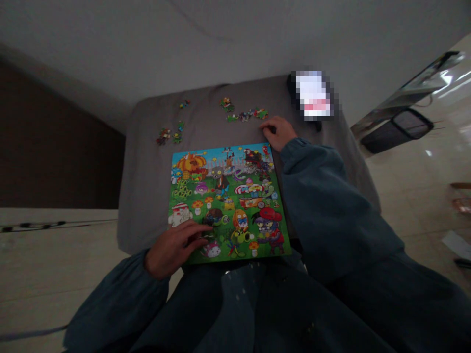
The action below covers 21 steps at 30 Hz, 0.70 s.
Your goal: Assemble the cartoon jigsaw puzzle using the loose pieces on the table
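A colourful cartoon puzzle board [221,206] with a green lawn, a pumpkin and many characters lies flat at the near edge of the cloth-covered surface. My left hand [178,245] rests on its lower left part, thumb and index finger apart around a dark patch beside a pink and white character; no piece shows between them. Beyond the board's top right corner, my right hand [281,132] is over the grey cloth with bent fingers, thumb and index apart. Its fingertips are just short of a green and red puzzle piece [261,113]. Nothing is visible in its grasp.
More loose pieces [226,104] lie beyond the board, with others [164,137] at the left and a small one [184,104] near the back. A phone-like device [314,95] with a lit, blurred screen stands at the back right. A pale wall [235,44] closes off the far side.
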Each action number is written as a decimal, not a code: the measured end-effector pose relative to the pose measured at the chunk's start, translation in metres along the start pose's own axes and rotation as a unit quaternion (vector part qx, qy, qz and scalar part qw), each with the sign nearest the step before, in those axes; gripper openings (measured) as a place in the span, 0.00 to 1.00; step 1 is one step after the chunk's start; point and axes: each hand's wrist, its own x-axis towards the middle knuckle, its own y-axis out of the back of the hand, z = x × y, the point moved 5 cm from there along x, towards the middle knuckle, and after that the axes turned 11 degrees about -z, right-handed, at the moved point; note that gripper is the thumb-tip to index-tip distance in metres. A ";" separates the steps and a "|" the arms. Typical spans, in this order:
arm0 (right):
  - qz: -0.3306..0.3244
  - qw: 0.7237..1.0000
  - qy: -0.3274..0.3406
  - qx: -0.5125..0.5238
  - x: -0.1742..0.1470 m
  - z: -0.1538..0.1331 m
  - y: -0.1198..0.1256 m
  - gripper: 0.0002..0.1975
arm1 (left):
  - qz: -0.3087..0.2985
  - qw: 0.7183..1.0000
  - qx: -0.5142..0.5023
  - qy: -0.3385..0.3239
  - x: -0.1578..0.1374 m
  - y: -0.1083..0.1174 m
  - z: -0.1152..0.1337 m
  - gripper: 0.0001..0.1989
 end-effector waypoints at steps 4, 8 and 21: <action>-0.003 1.000 -0.003 0.001 0.000 0.000 0.000 0.11 | 0.021 0.999 -0.016 0.022 -0.005 0.007 -0.002 0.18; -0.001 1.000 -0.009 0.011 -0.001 -0.002 0.000 0.11 | 0.051 0.996 -0.024 0.075 -0.009 0.010 -0.002 0.21; -0.081 0.974 0.198 0.074 -0.067 -0.140 0.033 0.13 | 0.044 0.993 -0.042 0.101 -0.021 0.001 -0.006 0.21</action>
